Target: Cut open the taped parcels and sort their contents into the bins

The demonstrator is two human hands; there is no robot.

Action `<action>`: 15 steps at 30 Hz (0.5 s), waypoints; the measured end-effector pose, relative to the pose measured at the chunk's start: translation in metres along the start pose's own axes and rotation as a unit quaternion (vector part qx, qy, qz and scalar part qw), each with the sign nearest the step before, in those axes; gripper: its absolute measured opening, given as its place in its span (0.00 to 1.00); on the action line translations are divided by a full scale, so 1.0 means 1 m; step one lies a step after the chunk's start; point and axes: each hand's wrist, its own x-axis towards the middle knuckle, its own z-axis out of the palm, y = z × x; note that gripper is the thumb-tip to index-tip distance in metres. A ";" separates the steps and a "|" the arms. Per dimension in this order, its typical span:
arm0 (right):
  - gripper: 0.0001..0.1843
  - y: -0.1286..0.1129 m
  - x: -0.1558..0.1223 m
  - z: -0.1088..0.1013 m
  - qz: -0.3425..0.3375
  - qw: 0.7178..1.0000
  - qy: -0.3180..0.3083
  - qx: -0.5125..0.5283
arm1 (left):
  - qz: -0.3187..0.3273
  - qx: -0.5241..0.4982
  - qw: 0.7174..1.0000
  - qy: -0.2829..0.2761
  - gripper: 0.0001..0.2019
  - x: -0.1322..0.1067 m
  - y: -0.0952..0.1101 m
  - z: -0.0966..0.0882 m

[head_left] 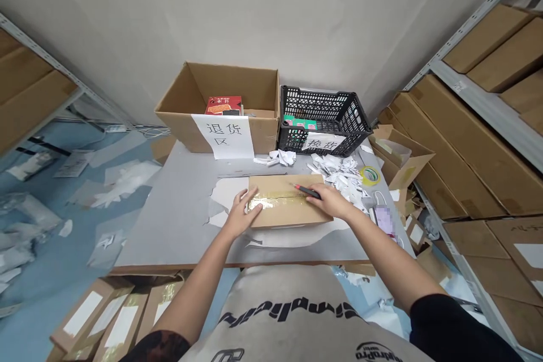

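Now we have the box (292, 216) lying closed on the table (169, 203), tape (267, 202) running along its seam — any cut through it we can't make out — our left hand (241, 216) spread open on its left end, our right hand (333, 200) gripping the knife (311, 192).

Reads 退货区 ("returns area") in black on a white sheet (231, 150) fronting an open cardboard box (266, 134), and apparently 换货 ("exchange") on a paper label (324, 142) on the black crate (291, 143). Says "simplicity" across the light garment (292, 288), with "ydroPro" legible lower down; too small to decipher on the red book (221, 104).
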 end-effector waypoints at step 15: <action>0.21 -0.087 0.059 0.023 -0.145 0.958 -0.150 -0.197 | 0.024 -0.132 0.991 0.004 0.35 0.008 -0.012 0.011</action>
